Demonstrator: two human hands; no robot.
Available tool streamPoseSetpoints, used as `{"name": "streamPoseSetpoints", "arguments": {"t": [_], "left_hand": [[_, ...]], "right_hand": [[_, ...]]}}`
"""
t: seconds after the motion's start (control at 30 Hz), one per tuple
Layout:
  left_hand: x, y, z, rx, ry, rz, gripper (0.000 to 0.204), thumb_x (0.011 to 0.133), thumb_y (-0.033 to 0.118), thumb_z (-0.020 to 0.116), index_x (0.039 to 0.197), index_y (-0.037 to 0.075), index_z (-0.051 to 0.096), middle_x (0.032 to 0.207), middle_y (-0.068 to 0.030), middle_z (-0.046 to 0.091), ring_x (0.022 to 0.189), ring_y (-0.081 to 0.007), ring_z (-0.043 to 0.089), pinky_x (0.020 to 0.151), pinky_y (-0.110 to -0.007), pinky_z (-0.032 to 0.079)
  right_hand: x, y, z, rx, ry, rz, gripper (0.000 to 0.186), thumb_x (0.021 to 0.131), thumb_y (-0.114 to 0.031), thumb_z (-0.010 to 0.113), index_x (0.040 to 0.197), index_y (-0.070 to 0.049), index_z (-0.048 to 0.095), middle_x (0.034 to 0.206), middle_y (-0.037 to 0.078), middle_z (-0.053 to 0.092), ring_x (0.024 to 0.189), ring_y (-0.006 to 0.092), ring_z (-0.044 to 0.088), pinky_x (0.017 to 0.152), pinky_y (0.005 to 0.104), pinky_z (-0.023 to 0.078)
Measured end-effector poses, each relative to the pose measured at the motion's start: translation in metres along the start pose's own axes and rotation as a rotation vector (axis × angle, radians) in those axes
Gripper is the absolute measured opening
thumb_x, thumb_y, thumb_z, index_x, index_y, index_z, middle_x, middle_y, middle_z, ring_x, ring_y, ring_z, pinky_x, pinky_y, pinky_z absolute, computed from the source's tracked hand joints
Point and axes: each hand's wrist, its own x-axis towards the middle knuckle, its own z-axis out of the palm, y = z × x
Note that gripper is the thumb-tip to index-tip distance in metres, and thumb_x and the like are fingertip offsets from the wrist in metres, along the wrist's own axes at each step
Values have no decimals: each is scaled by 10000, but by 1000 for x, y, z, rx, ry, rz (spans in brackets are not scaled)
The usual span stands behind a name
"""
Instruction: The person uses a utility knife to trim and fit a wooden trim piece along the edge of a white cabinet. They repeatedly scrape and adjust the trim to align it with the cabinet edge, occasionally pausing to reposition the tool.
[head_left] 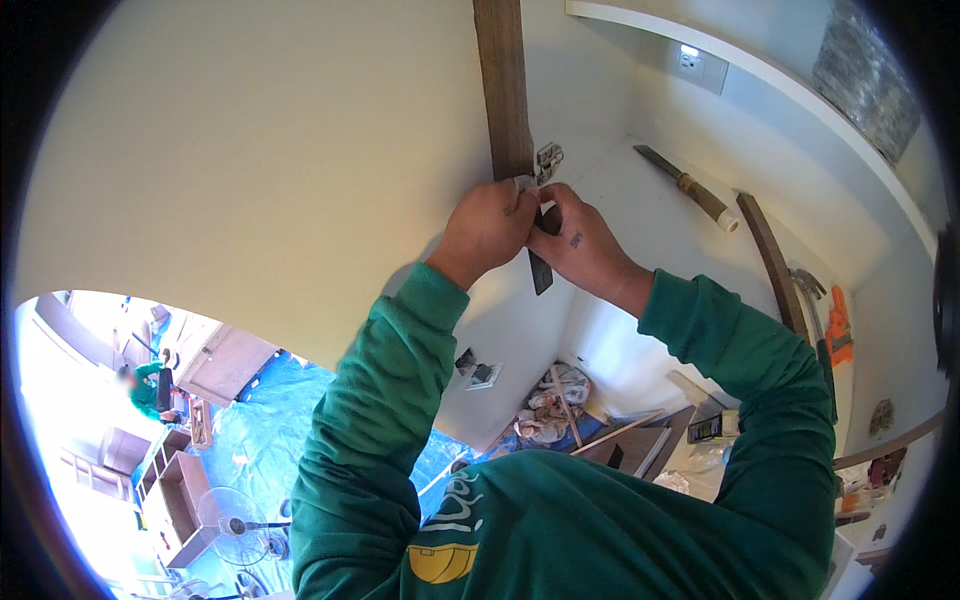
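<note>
A dark brown wooden strip [505,90] runs down from the top along the edge of a large cream panel [270,160]. My left hand [487,228] is closed in a pinch at the lower part of this strip. Against it, my right hand [585,243] is also closed, thumb and forefinger bent together. The fingers hide what lies between them. Just above the fingertips sits a metal cabinet hinge [549,160]. A flat dark piece [540,272] sticks out below my hands; whether it joins the strip above cannot be seen.
A chisel [690,190], a dark wood strip [772,260], a hammer [812,300] and an orange tool [840,325] lie to the right. A white shelf edge [760,75] curves above. Far below left, a person in green [148,390] and a fan [235,525] are near blue sheeting [270,430].
</note>
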Motion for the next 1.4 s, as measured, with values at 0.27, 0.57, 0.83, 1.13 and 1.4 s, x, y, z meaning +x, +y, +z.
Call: {"name": "streamPoseSetpoints", "arguments": {"t": [0.27, 0.57, 0.83, 1.13, 1.4], "left_hand": [[4, 6, -4, -208, 9, -158, 374, 1000, 278, 556, 806, -24, 662, 782, -259, 661, 761, -473, 648, 701, -549, 519], [9, 3, 2, -151, 56, -137, 405, 1030, 265, 572, 778, -48, 621, 669, -216, 627, 612, -370, 637, 597, -459, 499], [16, 3, -7, -30, -77, -23, 278, 999, 214, 568, 851, 7, 682, 764, -195, 631, 728, -421, 645, 641, -527, 520], [16, -7, 0, -262, -76, -221, 367, 1042, 264, 573, 873, -52, 649, 671, -185, 622, 590, -272, 583, 610, -412, 501], [5, 11, -2, -246, 104, -284, 401, 992, 265, 628, 734, -40, 594, 731, -288, 618, 715, -498, 619, 632, -543, 488]], "right_hand": [[1, 12, 6, 108, 75, -117, 521, 913, -292, 777, 1227, 40, 527, 909, 204, 736, 869, 348, 756, 769, 410, 592], [2, 7, 4, 202, 79, -190, 307, 923, -154, 736, 1127, 41, 616, 897, 206, 735, 843, 355, 748, 744, 407, 588], [5, 4, 3, 136, 105, -192, 284, 926, -135, 721, 1114, 54, 626, 868, 218, 728, 821, 372, 746, 724, 409, 591], [0, 2, 6, 99, 124, -145, 361, 954, -154, 707, 1221, 39, 559, 883, 193, 723, 784, 296, 731, 709, 385, 574], [-9, 0, 4, 41, -3, -65, 473, 960, -235, 697, 1224, 97, 487, 857, 268, 715, 801, 422, 735, 698, 464, 594]]}}
